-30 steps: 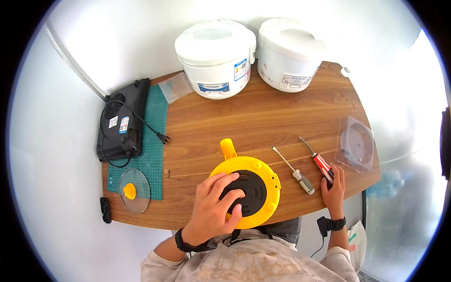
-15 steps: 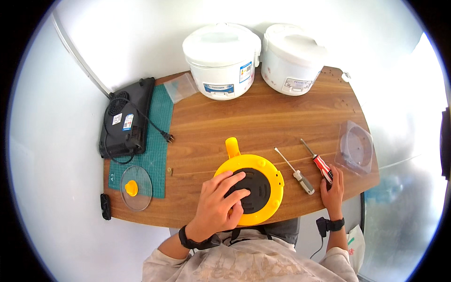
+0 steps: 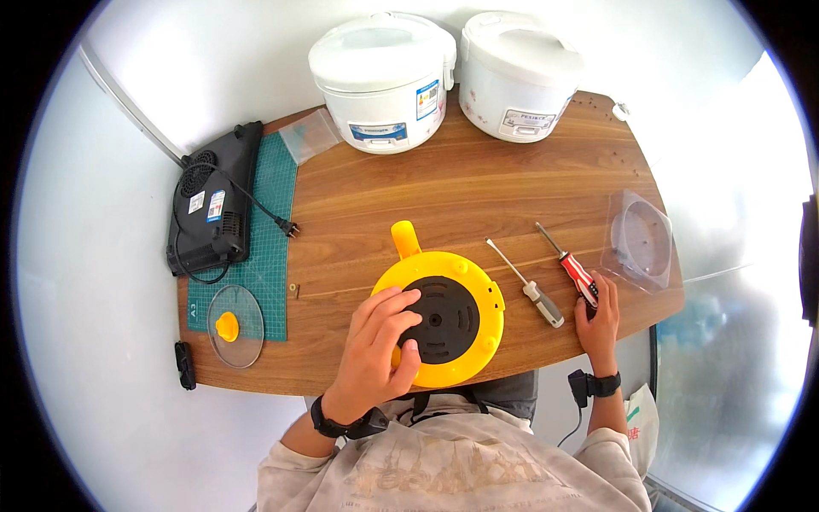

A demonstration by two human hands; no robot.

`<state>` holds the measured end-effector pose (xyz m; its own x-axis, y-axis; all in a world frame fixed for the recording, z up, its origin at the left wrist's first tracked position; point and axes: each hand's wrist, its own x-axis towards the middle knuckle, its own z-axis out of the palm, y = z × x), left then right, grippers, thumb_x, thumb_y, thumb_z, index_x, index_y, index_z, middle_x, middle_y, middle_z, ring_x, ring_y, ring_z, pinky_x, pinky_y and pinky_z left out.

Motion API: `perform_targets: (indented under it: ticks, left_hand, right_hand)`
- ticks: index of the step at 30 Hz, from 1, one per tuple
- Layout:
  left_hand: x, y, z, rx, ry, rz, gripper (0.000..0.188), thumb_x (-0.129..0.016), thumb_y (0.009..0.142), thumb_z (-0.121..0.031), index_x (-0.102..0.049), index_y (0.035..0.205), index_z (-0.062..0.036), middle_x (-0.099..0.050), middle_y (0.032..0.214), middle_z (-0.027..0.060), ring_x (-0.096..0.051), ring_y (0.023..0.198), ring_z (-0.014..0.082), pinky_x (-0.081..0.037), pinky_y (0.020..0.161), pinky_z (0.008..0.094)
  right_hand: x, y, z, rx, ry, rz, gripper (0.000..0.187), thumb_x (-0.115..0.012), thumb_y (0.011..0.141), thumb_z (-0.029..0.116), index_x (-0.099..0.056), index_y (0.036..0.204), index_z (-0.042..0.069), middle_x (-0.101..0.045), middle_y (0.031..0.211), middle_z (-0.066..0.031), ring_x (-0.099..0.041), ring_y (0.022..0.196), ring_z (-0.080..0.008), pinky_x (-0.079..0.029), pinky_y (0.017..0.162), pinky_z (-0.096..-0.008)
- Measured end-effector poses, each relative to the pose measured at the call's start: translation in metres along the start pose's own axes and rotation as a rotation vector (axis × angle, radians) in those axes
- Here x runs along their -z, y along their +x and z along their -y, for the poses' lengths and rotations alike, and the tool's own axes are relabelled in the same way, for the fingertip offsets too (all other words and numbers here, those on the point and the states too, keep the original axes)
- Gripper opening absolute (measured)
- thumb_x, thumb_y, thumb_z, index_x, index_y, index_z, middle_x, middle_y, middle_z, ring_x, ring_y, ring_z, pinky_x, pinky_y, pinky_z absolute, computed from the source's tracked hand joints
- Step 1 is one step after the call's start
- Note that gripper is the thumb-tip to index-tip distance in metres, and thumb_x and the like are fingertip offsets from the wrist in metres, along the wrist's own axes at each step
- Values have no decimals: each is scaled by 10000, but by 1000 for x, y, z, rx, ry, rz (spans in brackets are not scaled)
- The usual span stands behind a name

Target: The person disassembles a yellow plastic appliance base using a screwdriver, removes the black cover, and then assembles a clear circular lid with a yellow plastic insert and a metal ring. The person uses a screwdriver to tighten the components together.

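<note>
A yellow electric pot (image 3: 483, 346) stands bottom up near the table's front edge, its black vented underside facing up and its handle pointing away from me. Over its left side is my left hand (image 3: 375, 343), fingers bent and thumb apart, holding nothing; whether it touches the pot I cannot tell. To the right, my right hand (image 3: 600, 317) has its fingers closed round the handle end of a red, white and black screwdriver (image 3: 578, 275), whose shaft points away. Between that and the pot lies a flathead screwdriver (image 3: 539, 299) with a grey handle.
A glass lid with a yellow knob (image 3: 227, 327) and a black upturned appliance (image 3: 217, 205) with its cord lie on the left, by a green cutting mat (image 3: 266, 294). Two white rice cookers (image 3: 384, 94) stand at the back. A clear plastic tray (image 3: 640, 243) lies at right.
My left hand has drawn back to the left from the middle of the pot's underside, uncovering its centre hole. The whole view has shifted slightly; my right hand stays at the screwdriver.
</note>
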<state>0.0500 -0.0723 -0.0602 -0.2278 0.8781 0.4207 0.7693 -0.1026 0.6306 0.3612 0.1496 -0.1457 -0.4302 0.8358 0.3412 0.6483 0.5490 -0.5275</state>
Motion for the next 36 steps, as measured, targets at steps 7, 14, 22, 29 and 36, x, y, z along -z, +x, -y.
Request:
perform_targets:
  ticks: [7, 14, 22, 29, 36]
  left_hand:
    - [11, -5, 8, 19, -231, -184, 200, -609, 851, -22, -585, 1046, -62, -631, 1289, 192, -583, 1221, 395, -456, 1051, 489]
    - [53, -20, 50, 273, 196, -279, 193, -597, 886, 42, -601, 1064, -32, -657, 1156, 151, -639, 1032, 319, -518, 893, 399]
    - [93, -67, 121, 628, 417, -216, 295, -702, 897, -46, -642, 1185, -66, -652, 1059, 128, -661, 860, 272, -536, 715, 376]
    - [70, -58, 133, 553, 413, -129, 250, -745, 880, -91, -669, 1113, -47, -650, 998, 149, -654, 825, 328, -534, 719, 396]
    - [62, -60, 135, 494, 425, -174, 106, -695, 899, -43, -686, 999, -11, -645, 967, 153, -646, 835, 366, -531, 721, 412]
  right_hand:
    - [0, 1, 0, -9, -5, -4, 535, -623, 847, -17, -537, 1372, 39, -556, 1310, -210, -568, 1186, -415, -473, 1006, -441]
    - [-1, -1, -5, -33, -57, 27, 545, -599, 864, -29, -529, 1398, 54, -557, 1322, -195, -541, 1233, -392, -428, 1055, -437]
    - [-3, -1, -5, 5, -16, 17, 544, -587, 862, -34, -527, 1396, 52, -568, 1299, -201, -544, 1218, -400, -432, 1045, -446]
    - [-3, -1, -8, 52, -46, 1, 539, -602, 862, -29, -527, 1391, 39, -564, 1282, -207, -546, 1203, -407, -442, 1030, -445]
    - [-4, 0, -6, 26, -25, 3, 533, -605, 861, -28, -531, 1385, 39, -563, 1276, -203, -552, 1193, -400, -448, 1021, -444]
